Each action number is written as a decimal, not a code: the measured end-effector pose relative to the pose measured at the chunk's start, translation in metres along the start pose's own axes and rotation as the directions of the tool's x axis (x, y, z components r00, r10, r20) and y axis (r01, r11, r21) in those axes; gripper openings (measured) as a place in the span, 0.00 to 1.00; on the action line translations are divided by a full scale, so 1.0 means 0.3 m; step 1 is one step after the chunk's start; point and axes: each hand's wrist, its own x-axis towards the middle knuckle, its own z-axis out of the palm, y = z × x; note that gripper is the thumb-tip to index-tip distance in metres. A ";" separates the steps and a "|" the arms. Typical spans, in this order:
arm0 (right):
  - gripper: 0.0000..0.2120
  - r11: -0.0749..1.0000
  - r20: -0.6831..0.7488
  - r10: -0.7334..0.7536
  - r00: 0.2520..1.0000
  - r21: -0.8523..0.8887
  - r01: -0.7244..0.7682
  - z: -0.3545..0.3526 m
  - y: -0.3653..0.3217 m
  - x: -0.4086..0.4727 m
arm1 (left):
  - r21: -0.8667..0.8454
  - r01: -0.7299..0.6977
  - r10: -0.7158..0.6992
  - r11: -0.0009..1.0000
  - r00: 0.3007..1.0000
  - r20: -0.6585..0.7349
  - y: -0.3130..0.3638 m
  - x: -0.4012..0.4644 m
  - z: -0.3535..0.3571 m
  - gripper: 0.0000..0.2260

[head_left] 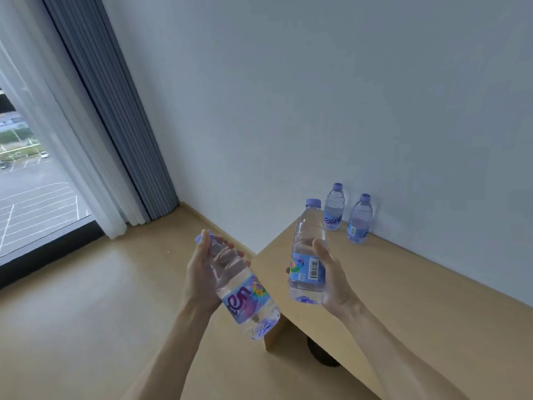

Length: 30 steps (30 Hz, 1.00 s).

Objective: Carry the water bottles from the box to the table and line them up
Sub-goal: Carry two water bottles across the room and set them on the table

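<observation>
My left hand (202,272) grips a clear water bottle (245,295) with a blue label, tilted with its purple cap up and to the left, over the floor just left of the table. My right hand (331,275) holds a second bottle (307,255) nearly upright above the table's left end. Two more bottles stand side by side against the wall at the table's far left corner: one (334,207) further back, one (360,220) to its right. The box is out of view.
The light wooden table (403,298) runs along the white wall to the right. Wooden floor (86,298) lies to the left. A window with white and grey curtains (109,111) fills the left side. A dark round object (320,353) sits under the table.
</observation>
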 end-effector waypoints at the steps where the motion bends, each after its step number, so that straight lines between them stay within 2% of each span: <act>1: 0.36 1.000 -0.028 -0.009 1.000 0.015 0.010 -0.021 -0.009 0.024 | -0.021 0.036 -0.036 0.999 0.999 0.031 -0.009 0.058 0.012 0.16; 4: 0.35 0.998 -0.109 -0.038 0.993 0.037 0.042 -0.089 -0.035 0.086 | -0.051 0.143 -0.137 0.988 0.984 0.118 -0.051 0.206 0.061 0.14; 9: 0.28 0.993 -0.186 -0.092 0.978 0.059 0.105 -0.243 -0.092 0.203 | 0.007 0.235 -0.231 0.972 0.951 0.207 -0.166 0.428 0.169 0.13; 12: 0.34 0.993 -0.238 -0.106 0.966 0.032 0.117 -0.330 -0.134 0.280 | 0.083 0.255 -0.268 0.963 0.935 0.231 -0.241 0.547 0.246 0.13; 15: 0.38 0.991 -0.306 -0.132 0.943 -0.005 0.137 -0.416 -0.177 0.352 | 0.228 0.215 -0.273 0.950 0.925 0.264 -0.311 0.663 0.331 0.15; 18: 0.30 0.986 -0.353 -0.166 0.921 -0.041 0.162 -0.518 -0.205 0.404 | 0.401 0.130 -0.271 0.907 0.908 0.319 -0.392 0.757 0.413 0.20; 21: 0.25 0.981 -0.416 -0.194 0.888 -0.065 0.183 -0.639 -0.220 0.433 | 0.470 0.081 -0.298 0.879 0.863 0.407 -0.479 0.823 0.498 0.22; 26: 0.27 0.978 -0.544 -0.208 0.813 -0.094 0.187 -0.837 -0.234 0.407 | 0.634 -0.025 -0.381 0.773 0.781 0.495 -0.640 0.894 0.612 0.23; 30: 0.31 0.979 -0.642 -0.206 0.738 -0.143 0.148 -0.965 -0.236 0.353 | 0.703 -0.118 -0.426 0.701 0.722 0.546 -0.780 0.928 0.707 0.18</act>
